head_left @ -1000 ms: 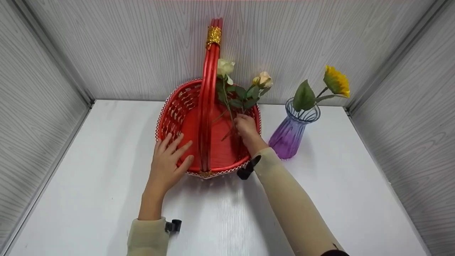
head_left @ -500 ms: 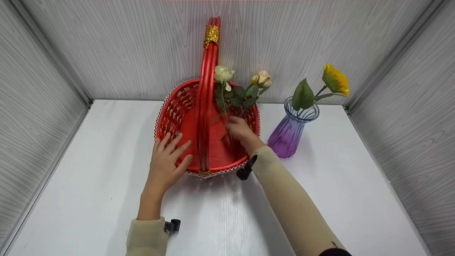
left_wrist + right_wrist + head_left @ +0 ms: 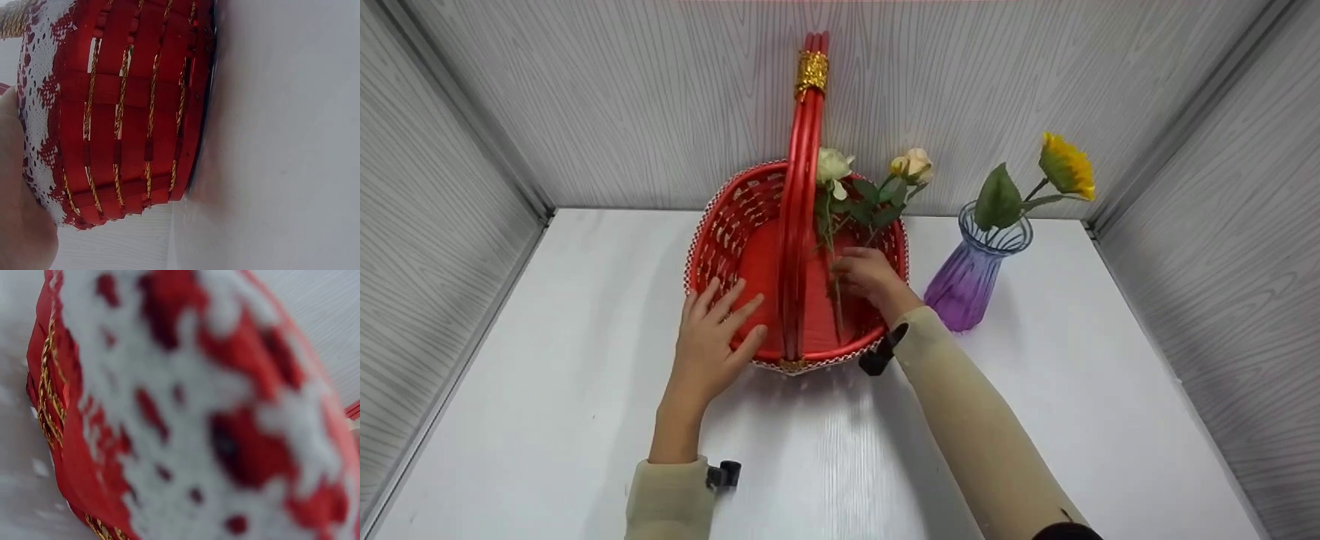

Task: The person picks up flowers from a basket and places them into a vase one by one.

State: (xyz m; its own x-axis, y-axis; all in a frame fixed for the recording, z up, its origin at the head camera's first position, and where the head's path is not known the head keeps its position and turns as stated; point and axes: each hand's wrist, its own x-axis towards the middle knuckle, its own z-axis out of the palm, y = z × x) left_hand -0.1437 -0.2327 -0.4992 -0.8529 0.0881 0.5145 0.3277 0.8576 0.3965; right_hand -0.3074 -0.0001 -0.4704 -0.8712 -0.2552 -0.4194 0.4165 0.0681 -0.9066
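Note:
A red woven basket (image 3: 746, 300) with a tall arched handle stands in the middle of the white table. My left hand (image 3: 706, 349) rests on its near left rim, fingers spread; the left wrist view shows part of this hand (image 3: 19, 225) against the lace edge. Reaching inside over the right rim, my right hand (image 3: 870, 276) holds the stem of a white rose (image 3: 832, 166) at its fingertips. The bloom is beside the handle, and the stem runs down toward the near rim. A peach rose (image 3: 913, 166) leans at the back right of the basket. The right wrist view shows mostly blurred lace trim (image 3: 180, 410).
Right of the basket stands a purple-blue glass vase (image 3: 966, 289) holding a yellow sunflower (image 3: 1069, 169). Behind the table rises a grey wood-grain wall (image 3: 660, 105), with side walls left and right. The tall basket handle (image 3: 802, 187) arches between my two hands.
The white rose has come down and its stem has swung more upright, its lower end toward the near rim. My right hand has shifted slightly left. My left hand stays on the rim.

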